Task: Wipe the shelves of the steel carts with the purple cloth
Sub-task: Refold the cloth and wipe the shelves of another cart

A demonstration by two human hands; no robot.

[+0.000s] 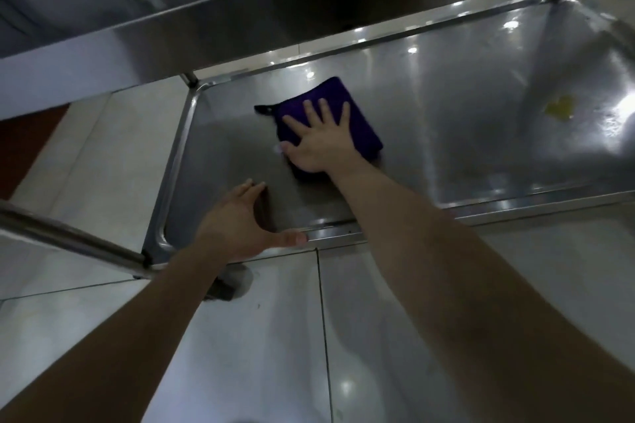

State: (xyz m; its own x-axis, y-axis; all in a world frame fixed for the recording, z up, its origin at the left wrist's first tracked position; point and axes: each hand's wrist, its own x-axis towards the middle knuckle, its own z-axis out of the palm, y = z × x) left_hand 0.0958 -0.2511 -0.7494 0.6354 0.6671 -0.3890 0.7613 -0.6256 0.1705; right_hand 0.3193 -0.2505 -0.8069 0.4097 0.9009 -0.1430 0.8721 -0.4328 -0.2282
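Observation:
The folded purple cloth (347,120) lies flat on the bottom shelf (464,106) of the steel cart, left of its middle. My right hand (316,141) presses down on the cloth with fingers spread, palm covering its near half. A small black loop sticks out of the cloth's left corner. My left hand (240,223) rests on the shelf's front rim near the left corner, thumb along the rim, fingers spread over the shelf.
An upper steel shelf (206,21) overhangs the back of the bottom shelf. A yellowish spot (560,108) sits on the shelf at the right. A cart post (68,240) and a caster (230,285) stand at the front left. Tiled floor (275,354) lies below.

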